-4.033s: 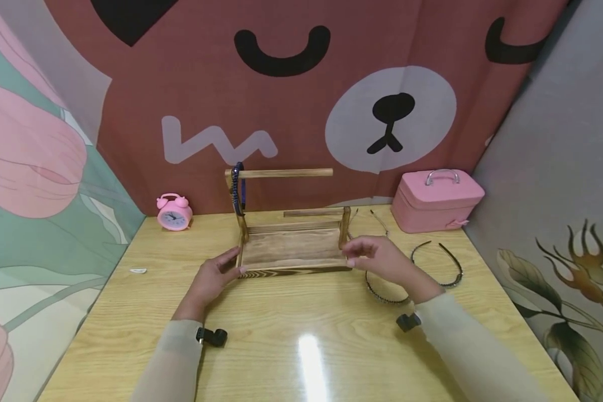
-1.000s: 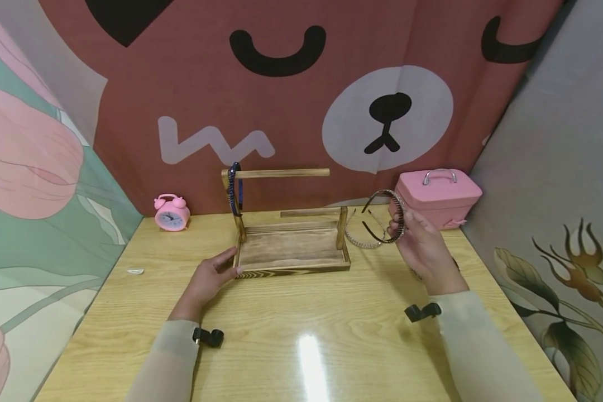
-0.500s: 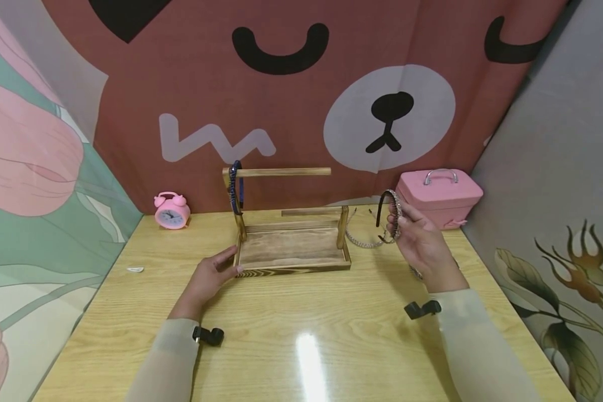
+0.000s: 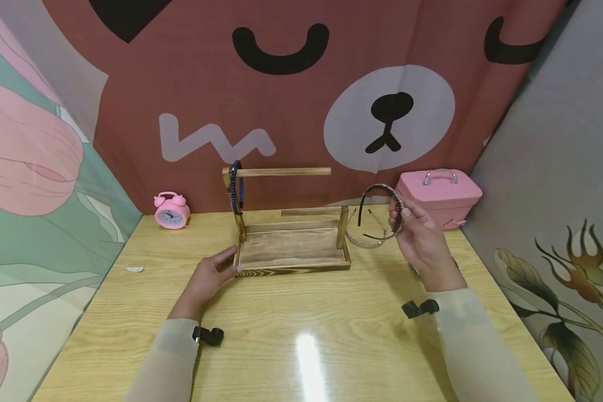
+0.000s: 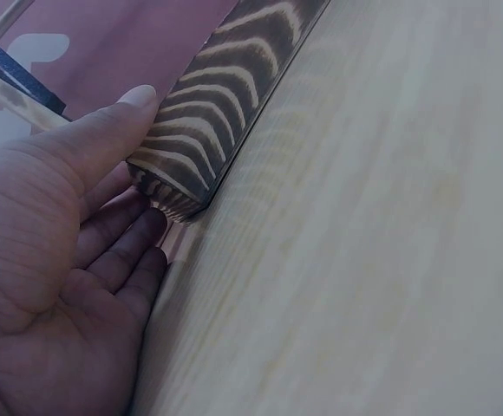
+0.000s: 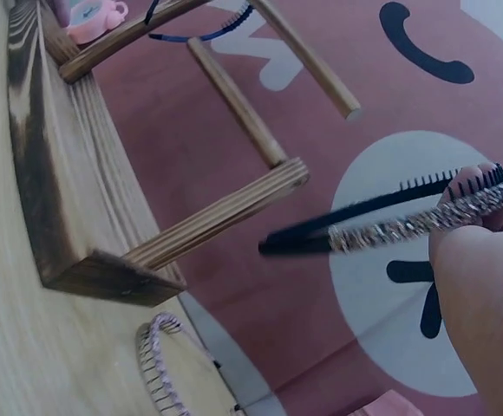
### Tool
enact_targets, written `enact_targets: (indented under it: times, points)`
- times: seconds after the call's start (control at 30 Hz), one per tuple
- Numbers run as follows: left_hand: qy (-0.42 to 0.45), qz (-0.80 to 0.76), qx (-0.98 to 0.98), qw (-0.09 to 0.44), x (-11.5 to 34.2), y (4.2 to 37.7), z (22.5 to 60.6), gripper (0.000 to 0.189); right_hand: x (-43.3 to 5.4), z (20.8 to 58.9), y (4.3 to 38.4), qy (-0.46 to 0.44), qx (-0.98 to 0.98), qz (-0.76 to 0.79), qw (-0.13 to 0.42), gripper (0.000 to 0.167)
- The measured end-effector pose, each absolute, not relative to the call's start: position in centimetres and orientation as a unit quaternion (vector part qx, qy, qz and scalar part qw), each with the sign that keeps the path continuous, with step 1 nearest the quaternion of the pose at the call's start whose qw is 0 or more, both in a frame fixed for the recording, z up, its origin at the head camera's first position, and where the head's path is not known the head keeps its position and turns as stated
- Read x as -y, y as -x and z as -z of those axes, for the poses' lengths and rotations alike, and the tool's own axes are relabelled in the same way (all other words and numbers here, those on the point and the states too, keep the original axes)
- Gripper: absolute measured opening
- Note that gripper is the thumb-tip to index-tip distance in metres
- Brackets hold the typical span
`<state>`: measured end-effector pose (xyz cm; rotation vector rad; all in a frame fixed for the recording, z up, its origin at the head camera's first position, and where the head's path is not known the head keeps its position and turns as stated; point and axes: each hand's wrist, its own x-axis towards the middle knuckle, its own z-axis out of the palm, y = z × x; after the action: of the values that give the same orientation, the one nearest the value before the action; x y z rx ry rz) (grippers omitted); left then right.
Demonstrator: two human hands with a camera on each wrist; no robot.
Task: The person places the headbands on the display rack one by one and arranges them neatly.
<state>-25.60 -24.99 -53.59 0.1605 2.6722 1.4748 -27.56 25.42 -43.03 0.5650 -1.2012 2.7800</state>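
Observation:
My right hand (image 4: 424,240) pinches a dark toothed headband (image 4: 398,207) with a glittering beaded outside, held up in the air to the right of the wooden headband stand (image 4: 291,271). In the right wrist view the headband (image 6: 390,230) points its ends toward the stand, apart from it. My left hand (image 4: 208,282) holds the stand's front left corner, thumb on the front edge and fingers along the side. A dark blue headband (image 4: 233,190) hangs at the left end of the stand's upper bar (image 4: 286,172). The lower bar (image 4: 311,211) carries nothing.
A pale beaded headband (image 4: 364,244) lies on the table right of the stand. Part of another headband (image 4: 415,272) shows beneath my right hand. A pink case (image 4: 439,195) stands back right, a pink alarm clock (image 4: 172,212) back left. A white hair clip (image 4: 135,269) lies left.
My right hand has left the stand's right corner and picked up a headband from the table. Over the last second the headband has turned in my fingers. My left hand has stayed put.

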Motion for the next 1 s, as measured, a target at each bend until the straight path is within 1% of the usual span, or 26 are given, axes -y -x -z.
enact_targets:
  times: [0.33,0.5,0.8,1.0]
  points:
    - [-0.052,-0.488,-0.870,0.046,24.9,25.5,53.4,0.068,-24.8,41.3,28.1,-0.175,0.333,-0.924,0.062,0.024]
    - [-0.051,-0.486,-0.872,0.043,25.0,25.5,53.4,0.068,-23.9,39.5,28.9,-0.155,0.326,-0.930,0.073,0.019]
    - [-0.051,-0.495,-0.866,0.042,25.0,25.4,53.5,0.071,-20.2,35.3,30.8,-0.132,0.336,-0.927,0.105,0.014]
    - [-0.052,-0.500,-0.863,0.042,24.9,25.4,53.5,0.071,-17.4,34.5,32.6,-0.116,0.348,-0.924,0.105,0.017]
